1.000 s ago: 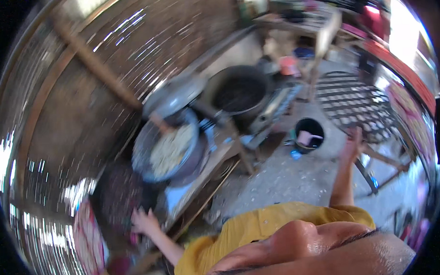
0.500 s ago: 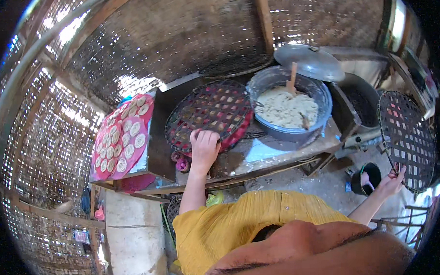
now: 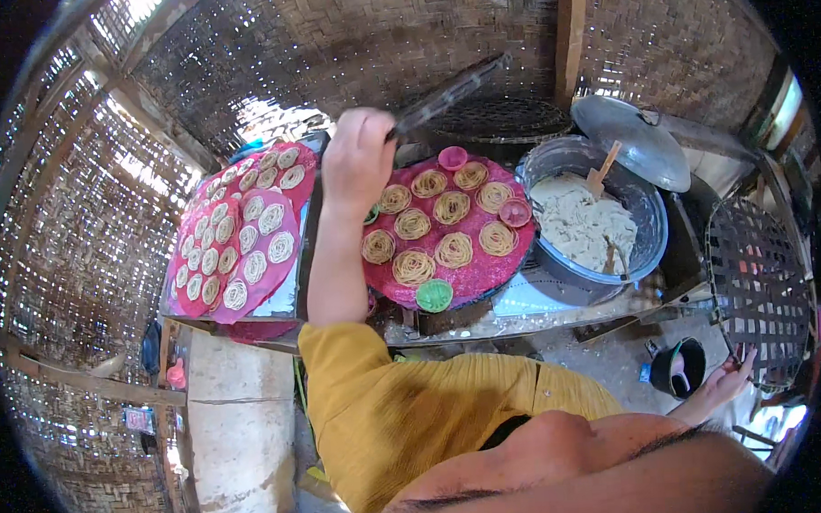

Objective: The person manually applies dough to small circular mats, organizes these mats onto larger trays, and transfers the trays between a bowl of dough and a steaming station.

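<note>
My left hand (image 3: 360, 159) is closed on the rim of a dark lattice-woven tray (image 3: 450, 94), tilted nearly edge-on at the back of the bench. Below it lies a round pink sheet (image 3: 479, 270) bearing several coiled strand nests (image 3: 451, 208). Small cups sit on that sheet: a green one (image 3: 434, 295) at the front, pink ones (image 3: 515, 212) at the right and back. Far right, my right hand (image 3: 728, 383) grips the lower rim of another dark lattice tray (image 3: 761, 289), held upright.
A blue basin (image 3: 650, 248) of pale dough with a wooden spatula (image 3: 604, 170) stands right of the nests, its metal lid (image 3: 631, 142) behind. Pink sheets of paler coils (image 3: 266, 218) cover the left end. A black bucket (image 3: 678, 367) is on the floor.
My left hand has lifted the lattice tray up and back off the nests, uncovering them and the cups. My right hand still holds its tray, now slightly lower in view.
</note>
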A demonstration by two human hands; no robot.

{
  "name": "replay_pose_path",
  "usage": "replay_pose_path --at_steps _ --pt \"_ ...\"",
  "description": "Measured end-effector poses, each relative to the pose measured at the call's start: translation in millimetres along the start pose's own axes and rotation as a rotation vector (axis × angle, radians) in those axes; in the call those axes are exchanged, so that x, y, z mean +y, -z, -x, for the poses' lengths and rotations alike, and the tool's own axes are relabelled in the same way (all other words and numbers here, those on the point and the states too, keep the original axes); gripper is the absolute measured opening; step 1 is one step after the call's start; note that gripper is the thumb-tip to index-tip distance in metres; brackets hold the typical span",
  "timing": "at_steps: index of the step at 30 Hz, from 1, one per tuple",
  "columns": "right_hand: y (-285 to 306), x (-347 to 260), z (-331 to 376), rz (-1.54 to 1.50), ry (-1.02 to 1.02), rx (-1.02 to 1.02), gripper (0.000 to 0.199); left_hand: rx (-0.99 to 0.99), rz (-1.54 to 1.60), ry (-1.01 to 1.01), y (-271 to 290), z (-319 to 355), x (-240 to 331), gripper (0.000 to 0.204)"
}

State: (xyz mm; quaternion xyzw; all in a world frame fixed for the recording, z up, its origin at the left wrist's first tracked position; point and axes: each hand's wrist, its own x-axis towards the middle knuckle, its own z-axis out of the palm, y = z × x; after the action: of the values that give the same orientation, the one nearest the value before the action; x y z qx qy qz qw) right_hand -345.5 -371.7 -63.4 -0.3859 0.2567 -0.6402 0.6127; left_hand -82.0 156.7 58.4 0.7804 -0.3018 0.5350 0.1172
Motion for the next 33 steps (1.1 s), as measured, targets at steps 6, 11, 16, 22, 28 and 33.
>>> replay_pose_path --at_steps 6,11,16,22,28,33 --pt "-4.8 7.7 2.3 0.026 -0.028 -0.025 0.034 -0.101 -0.266 0.151 -138.8 1.8 -52.1 0.044" --pt "9.4 18.4 -10.5 0.169 -0.103 -0.011 0.034 -0.882 -0.044 0.715 -198.4 45.0 -59.9 0.056" --pt "12.3 20.3 -14.7 0.162 -0.118 -0.075 0.034 -0.94 0.052 0.802 -235.7 71.2 -29.4 0.074" --pt "-4.7 5.4 -1.2 0.177 -0.11 -0.05 0.034 -0.869 0.025 0.666 -250.6 84.8 -21.1 0.073" --pt "3.9 19.7 -21.6 0.121 -0.121 -0.065 0.034 -0.483 0.145 0.623 -236.6 92.9 -24.7 0.062" --pt "-6.8 23.1 -24.7 0.114 -0.129 -0.058 0.033 0.063 0.164 0.605 -196.1 53.2 3.3 0.057"
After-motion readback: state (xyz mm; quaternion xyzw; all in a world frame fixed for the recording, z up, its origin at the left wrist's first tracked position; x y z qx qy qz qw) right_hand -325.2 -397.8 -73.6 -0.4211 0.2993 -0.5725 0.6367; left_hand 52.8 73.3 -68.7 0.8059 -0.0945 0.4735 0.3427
